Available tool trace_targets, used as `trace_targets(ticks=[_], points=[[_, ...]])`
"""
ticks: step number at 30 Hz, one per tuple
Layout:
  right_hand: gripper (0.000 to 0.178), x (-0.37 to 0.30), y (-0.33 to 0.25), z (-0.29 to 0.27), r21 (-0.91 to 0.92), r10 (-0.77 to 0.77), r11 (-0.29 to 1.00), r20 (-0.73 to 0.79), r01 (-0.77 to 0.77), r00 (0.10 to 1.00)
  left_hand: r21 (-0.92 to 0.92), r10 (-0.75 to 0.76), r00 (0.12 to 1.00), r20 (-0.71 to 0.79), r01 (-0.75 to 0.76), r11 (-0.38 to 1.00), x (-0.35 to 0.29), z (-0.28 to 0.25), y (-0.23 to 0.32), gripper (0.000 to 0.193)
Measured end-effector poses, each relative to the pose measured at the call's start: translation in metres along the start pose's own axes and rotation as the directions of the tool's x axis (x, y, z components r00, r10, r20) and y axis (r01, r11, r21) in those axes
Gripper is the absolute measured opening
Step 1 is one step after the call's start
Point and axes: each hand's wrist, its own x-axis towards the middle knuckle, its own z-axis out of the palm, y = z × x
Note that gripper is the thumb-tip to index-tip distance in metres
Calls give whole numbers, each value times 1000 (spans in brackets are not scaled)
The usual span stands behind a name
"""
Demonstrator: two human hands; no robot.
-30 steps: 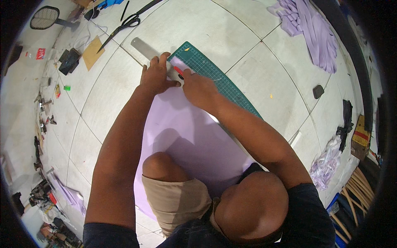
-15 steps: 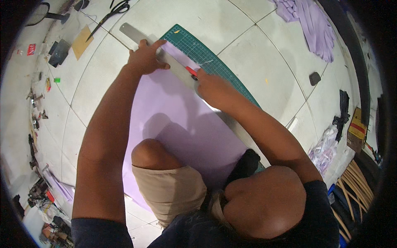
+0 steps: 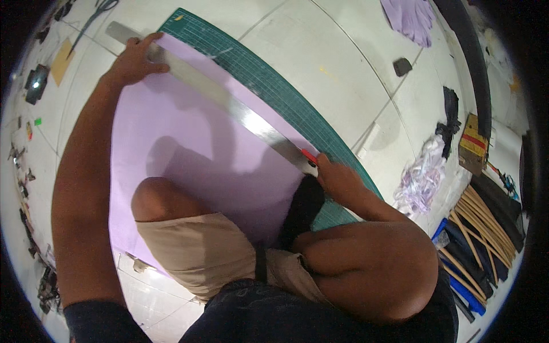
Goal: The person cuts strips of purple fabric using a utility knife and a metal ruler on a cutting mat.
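Note:
A long metal ruler (image 3: 251, 121) lies slantwise over a lilac sheet (image 3: 189, 123). Under the sheet's far edge is a green gridded cutting mat (image 3: 274, 86), and a narrow lilac margin shows beyond the ruler. My left hand (image 3: 136, 62) presses on the ruler near its far left end, thumb and fingers spread. In my right hand (image 3: 342, 182) is a red utility knife (image 3: 309, 155), held at the ruler's near right end, by its far edge. The blade tip is too small to make out. My black-covered foot (image 3: 304, 206) rests beside that end.
Scissors (image 3: 94, 22) and a tan card (image 3: 61, 63) lie at the far left. A small black block (image 3: 402, 67) and lilac strips (image 3: 409, 20) are at the far right. Nearer on the right are a bag of lilac scraps (image 3: 423, 177), a box (image 3: 473, 146) and wooden sticks (image 3: 486, 228).
My right hand has drawn the knife along the ruler toward me and to the right. My left hand keeps pressing the ruler. The whole view has shifted, so things appear farther left and up.

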Motion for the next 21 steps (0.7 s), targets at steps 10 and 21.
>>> trace_targets(ticks=[10,21], points=[[20,-97,126,74,21,156,987,151,-161,976,-54,76,996,55,-73,996,-6,-10,6,92],[28,-108,128,18,-109,-55,993,-124,41,991,-149,66,995,-76,-77,986,0,10,-20,110]])
